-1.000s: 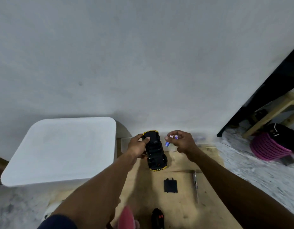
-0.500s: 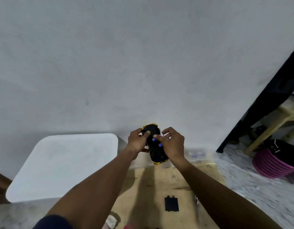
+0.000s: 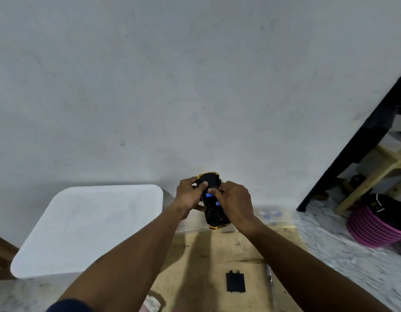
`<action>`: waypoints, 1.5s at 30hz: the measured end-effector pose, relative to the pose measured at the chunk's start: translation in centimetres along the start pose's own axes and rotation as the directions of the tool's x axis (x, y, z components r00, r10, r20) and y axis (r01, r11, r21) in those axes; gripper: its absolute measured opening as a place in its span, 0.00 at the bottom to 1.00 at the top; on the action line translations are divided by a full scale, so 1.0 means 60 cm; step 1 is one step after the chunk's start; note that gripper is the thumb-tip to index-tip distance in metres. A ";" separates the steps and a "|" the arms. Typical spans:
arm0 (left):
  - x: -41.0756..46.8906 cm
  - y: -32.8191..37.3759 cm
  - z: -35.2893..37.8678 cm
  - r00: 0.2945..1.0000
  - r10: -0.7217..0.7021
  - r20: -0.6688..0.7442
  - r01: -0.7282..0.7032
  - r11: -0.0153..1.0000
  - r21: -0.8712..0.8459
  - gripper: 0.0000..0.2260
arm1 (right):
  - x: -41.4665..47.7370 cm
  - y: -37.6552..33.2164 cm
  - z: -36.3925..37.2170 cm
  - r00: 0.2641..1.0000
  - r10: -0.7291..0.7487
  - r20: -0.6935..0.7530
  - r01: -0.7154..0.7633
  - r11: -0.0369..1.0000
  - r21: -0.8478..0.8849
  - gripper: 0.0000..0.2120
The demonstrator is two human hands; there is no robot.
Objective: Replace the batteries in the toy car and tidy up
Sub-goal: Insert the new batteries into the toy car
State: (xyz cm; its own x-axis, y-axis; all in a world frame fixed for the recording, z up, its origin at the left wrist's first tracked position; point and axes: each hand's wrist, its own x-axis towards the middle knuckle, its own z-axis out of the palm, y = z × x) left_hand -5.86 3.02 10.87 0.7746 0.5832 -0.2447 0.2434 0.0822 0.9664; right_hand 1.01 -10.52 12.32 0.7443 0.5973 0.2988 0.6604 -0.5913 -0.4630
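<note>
Left hand point(image 3: 187, 194) grips upturned black-and-yellow plastic toy car point(image 3: 214, 208); right hand point(image 3: 234, 204) fingers pressing blue cylindrical battery point(image 3: 209, 195) into car; may misseat if tilted.

Car point(image 3: 214, 212): black plastic underside, glossy yellow trim. Batteries point(image 3: 209, 195): shiny blue wrap. Cover point(image 3: 235, 282): matt black plastic. Surface point(image 3: 208, 262): bare pale wood, matt. Bin lid point(image 3: 89, 226), left: smooth white plastic. Wall point(image 3: 195, 86): matt, faintly scuffed. Basket point(image 3: 372, 226), right: pink woven plastic.
</note>
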 end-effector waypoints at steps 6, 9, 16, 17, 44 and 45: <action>0.002 -0.010 0.005 0.999 -0.046 -0.010 0.046 0.999 -0.022 0.11 | -0.010 0.013 -0.002 0.923 -0.386 0.001 0.358 0.856 -0.373 0.15; 0.004 -0.020 0.008 0.998 -0.063 -0.026 0.062 0.997 -0.036 0.11 | -0.010 0.018 0.004 0.919 -0.380 0.106 0.388 0.818 -0.425 0.16; 0.003 -0.016 -0.001 0.996 -0.084 0.012 0.084 0.994 -0.068 0.11 | 0.008 0.009 -0.015 0.985 -0.110 0.134 0.122 0.988 -0.089 0.17; 0.005 -0.011 -0.003 0.996 -0.086 0.025 0.088 0.994 -0.061 0.11 | 0.011 0.012 -0.018 0.984 -0.073 0.160 0.068 0.997 0.038 0.15; 0.007 0.019 -0.029 0.992 -0.122 0.022 0.122 0.992 -0.041 0.16 | 0.040 0.041 -0.058 0.948 -0.193 0.255 0.059 0.890 0.452 0.10; 0.007 0.020 -0.029 0.993 -0.120 0.021 0.121 0.992 -0.036 0.15 | 0.041 0.039 -0.054 0.942 -0.205 0.264 0.073 0.897 0.435 0.10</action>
State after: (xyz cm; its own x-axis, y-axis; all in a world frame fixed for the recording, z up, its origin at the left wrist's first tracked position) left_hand -6.25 4.74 12.07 0.7520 0.5518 -0.3606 0.3143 0.1807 0.9320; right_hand 4.74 -12.19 14.69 0.5399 0.8272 0.1560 0.6036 -0.2513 -0.7566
